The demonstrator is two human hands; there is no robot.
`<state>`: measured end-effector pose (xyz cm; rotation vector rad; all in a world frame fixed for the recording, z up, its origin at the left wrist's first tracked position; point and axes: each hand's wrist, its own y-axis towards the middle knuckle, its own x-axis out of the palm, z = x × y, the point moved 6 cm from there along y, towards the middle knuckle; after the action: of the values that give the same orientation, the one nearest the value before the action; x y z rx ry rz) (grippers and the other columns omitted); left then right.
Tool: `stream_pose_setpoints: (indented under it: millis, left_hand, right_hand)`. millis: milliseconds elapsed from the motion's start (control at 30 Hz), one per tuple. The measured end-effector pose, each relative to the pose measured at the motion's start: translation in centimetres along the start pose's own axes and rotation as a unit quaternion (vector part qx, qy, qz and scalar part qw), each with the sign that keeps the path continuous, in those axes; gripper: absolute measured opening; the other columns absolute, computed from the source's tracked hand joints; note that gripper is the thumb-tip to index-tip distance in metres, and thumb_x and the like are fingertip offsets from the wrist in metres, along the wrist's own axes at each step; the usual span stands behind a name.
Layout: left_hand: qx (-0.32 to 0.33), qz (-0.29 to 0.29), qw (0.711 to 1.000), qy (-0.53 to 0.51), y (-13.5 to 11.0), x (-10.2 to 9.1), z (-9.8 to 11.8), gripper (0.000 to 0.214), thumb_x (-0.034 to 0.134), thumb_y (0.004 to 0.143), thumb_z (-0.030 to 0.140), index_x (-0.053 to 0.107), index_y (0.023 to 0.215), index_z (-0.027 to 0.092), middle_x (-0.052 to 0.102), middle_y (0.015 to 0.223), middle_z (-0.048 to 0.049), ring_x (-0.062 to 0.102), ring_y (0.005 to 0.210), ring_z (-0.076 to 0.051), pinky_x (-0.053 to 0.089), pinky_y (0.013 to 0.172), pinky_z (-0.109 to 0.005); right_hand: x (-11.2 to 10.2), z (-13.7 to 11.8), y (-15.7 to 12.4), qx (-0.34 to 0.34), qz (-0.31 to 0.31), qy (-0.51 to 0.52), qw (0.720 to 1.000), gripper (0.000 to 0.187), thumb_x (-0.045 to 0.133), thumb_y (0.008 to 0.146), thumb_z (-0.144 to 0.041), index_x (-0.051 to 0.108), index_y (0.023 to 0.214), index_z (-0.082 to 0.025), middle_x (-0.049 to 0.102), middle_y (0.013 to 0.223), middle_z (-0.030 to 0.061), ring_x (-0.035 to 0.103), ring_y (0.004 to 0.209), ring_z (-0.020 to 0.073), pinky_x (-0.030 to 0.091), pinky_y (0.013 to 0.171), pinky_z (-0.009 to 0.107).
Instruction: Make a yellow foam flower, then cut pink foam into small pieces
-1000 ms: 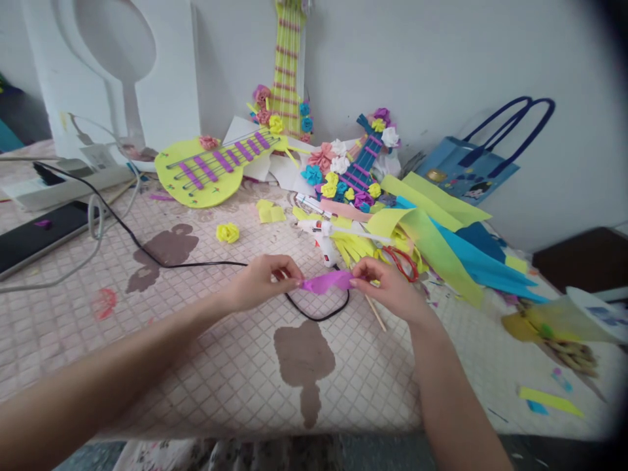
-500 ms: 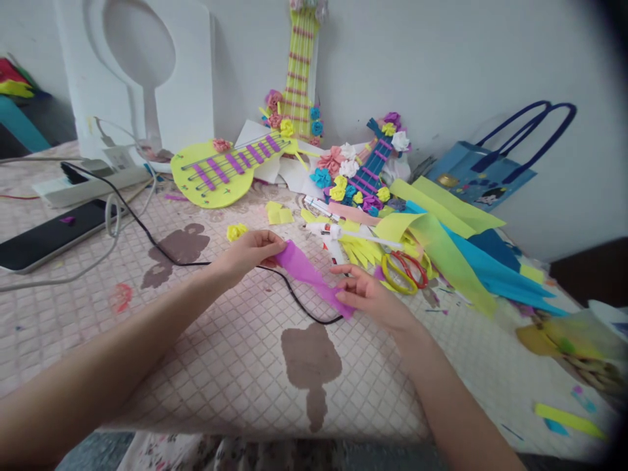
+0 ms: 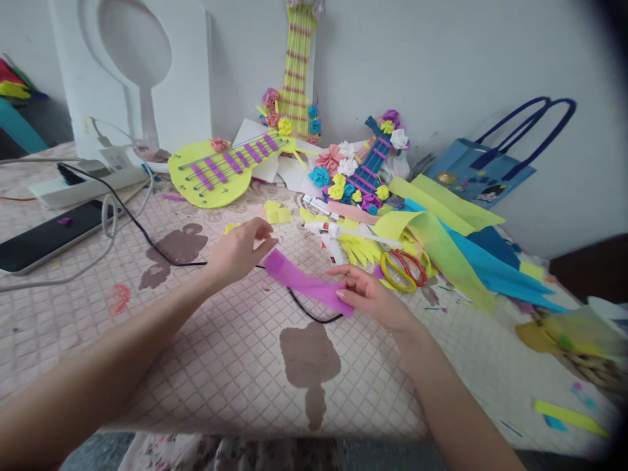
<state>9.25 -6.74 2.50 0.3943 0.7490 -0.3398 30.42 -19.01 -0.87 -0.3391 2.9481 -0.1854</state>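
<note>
A strip of purple crepe paper (image 3: 305,281) stretches between my hands over the table. My right hand (image 3: 363,291) pinches its right end between thumb and fingers. Just off the strip's left end, my left hand (image 3: 245,247) has its thumb and fingers apart and holds nothing. Behind that hand a small yellow paper flower (image 3: 231,228) is mostly hidden. A black cable (image 3: 314,314) runs beneath the strip. Right of my right hand lie scissors (image 3: 403,269) with red and yellow handles, and a white glue gun (image 3: 331,230) rests beyond it.
Farther back are a yellow paper guitar (image 3: 216,171) and a blue one (image 3: 369,167) with paper flowers. Yellow and blue crepe sheets (image 3: 441,242) spread to the right, near a blue bag (image 3: 483,173). A phone (image 3: 52,237) and a power strip (image 3: 88,185) lie left.
My left hand has let go of the purple strip's left end and moved slightly left and up. That end has dropped a little. My right hand still holds the other end.
</note>
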Motion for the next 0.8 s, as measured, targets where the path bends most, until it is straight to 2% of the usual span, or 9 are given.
stream_pose_setpoints:
  millis: [67, 133, 233, 333, 467, 567, 667, 733, 800]
  left_hand:
    - [0.107, 0.016, 0.994, 0.035, -1.0, 0.7, 2.0, 0.026, 0.054, 0.084, 0.033, 0.057, 0.103, 0.017, 0.063, 0.107, -0.0104, 0.057, 0.103, -0.025, 0.045, 0.088, -0.041]
    - [0.16, -0.081, 0.984, -0.023, -2.2, 2.9, 3.4, 0.027, 0.051, 0.087, 0.035, 0.057, 0.108, 0.017, 0.064, 0.109, -0.0092, 0.058, 0.102, -0.023, 0.045, 0.089, -0.037]
    - [0.197, -0.214, 0.953, -0.091, -4.0, 5.6, 5.1, 0.035, 0.047, 0.091, 0.04, 0.056, 0.115, 0.017, 0.061, 0.118, -0.0117, 0.057, 0.109, -0.024, 0.045, 0.09, -0.036]
    - [0.205, -0.261, 0.932, -0.144, -4.8, 6.4, 6.2, 0.041, 0.039, 0.095, 0.039, 0.05, 0.124, 0.014, 0.053, 0.129, -0.0159, 0.051, 0.118, -0.026, 0.042, 0.095, -0.038]
    - [0.184, -0.32, 0.898, -0.241, -5.0, 6.7, 6.4, 0.036, 0.044, 0.093, 0.039, 0.053, 0.118, 0.014, 0.062, 0.11, -0.0103, 0.059, 0.094, -0.018, 0.047, 0.08, -0.029]
    - [0.154, -0.334, 0.893, -0.259, -4.9, 7.2, 5.8, 0.033, 0.056, 0.087, 0.039, 0.057, 0.106, 0.013, 0.063, 0.086, -0.0045, 0.056, 0.073, -0.013, 0.046, 0.065, -0.023]
    - [0.158, -0.322, 0.896, -0.263, -4.8, 7.0, 5.4, 0.024, 0.06, 0.084, 0.035, 0.06, 0.089, 0.012, 0.06, 0.076, -0.0018, 0.053, 0.067, -0.01, 0.042, 0.061, -0.021]
    - [0.163, -0.303, 0.901, -0.266, -4.5, 6.2, 5.4, 0.02, 0.06, 0.084, 0.032, 0.059, 0.079, 0.013, 0.058, 0.073, -0.001, 0.051, 0.066, -0.009, 0.041, 0.061, -0.021]
    - [0.144, -0.28, 0.908, -0.278, -4.0, 5.1, 5.3, 0.018, 0.06, 0.084, 0.03, 0.057, 0.078, 0.013, 0.056, 0.073, -0.0005, 0.05, 0.066, -0.009, 0.041, 0.061, -0.021]
  right_hand:
    - [0.5, 0.0, 0.0, -0.004, -0.02, 0.003, 1.0, 0.038, 0.06, 0.084, -0.028, 0.049, 0.12, -0.023, 0.052, 0.073, -0.0036, 0.047, 0.058, 0.0088, 0.038, 0.053, 0.022]
    - [1.0, 0.1, 0.0, -0.01, -0.042, 0.011, 0.999, 0.04, 0.059, 0.085, -0.027, 0.047, 0.123, -0.023, 0.052, 0.074, -0.0036, 0.047, 0.058, 0.0087, 0.038, 0.054, 0.023]
    - [1.6, 0.1, -0.1, -0.024, -0.07, 0.028, 0.997, 0.041, 0.059, 0.085, -0.026, 0.046, 0.124, -0.023, 0.051, 0.074, -0.004, 0.047, 0.06, 0.0085, 0.038, 0.055, 0.022]
    - [1.9, -0.1, -0.3, -0.03, -0.091, 0.052, 0.994, 0.043, 0.062, 0.084, -0.025, 0.045, 0.124, -0.024, 0.052, 0.076, -0.0039, 0.048, 0.062, 0.008, 0.038, 0.056, 0.021]
    - [2.3, -0.7, -0.7, -0.042, -0.12, 0.067, 0.99, 0.049, 0.064, 0.083, -0.023, 0.043, 0.127, -0.025, 0.057, 0.082, -0.0022, 0.052, 0.067, 0.0078, 0.039, 0.057, 0.019]
    - [2.7, -1.1, -0.8, -0.046, -0.127, 0.053, 0.989, 0.047, 0.066, 0.081, -0.022, 0.048, 0.124, -0.025, 0.059, 0.085, -0.001, 0.054, 0.069, 0.0081, 0.041, 0.057, 0.019]
    - [2.3, -1.5, -1.1, -0.039, -0.121, 0.024, 0.992, 0.042, 0.066, 0.08, -0.025, 0.053, 0.12, -0.024, 0.058, 0.081, -0.0021, 0.053, 0.064, 0.0078, 0.043, 0.054, 0.019]
    - [0.7, -1.6, -1.3, -0.035, -0.081, -0.027, 0.996, 0.038, 0.064, 0.081, -0.028, 0.055, 0.117, -0.024, 0.058, 0.078, -0.002, 0.052, 0.059, 0.0078, 0.044, 0.052, 0.02]
    - [-2.6, -1.5, -1.4, -0.036, 0.026, -0.12, 0.992, 0.032, 0.061, 0.082, -0.032, 0.058, 0.112, -0.022, 0.06, 0.081, 0.0001, 0.054, 0.058, 0.0094, 0.047, 0.053, 0.023]
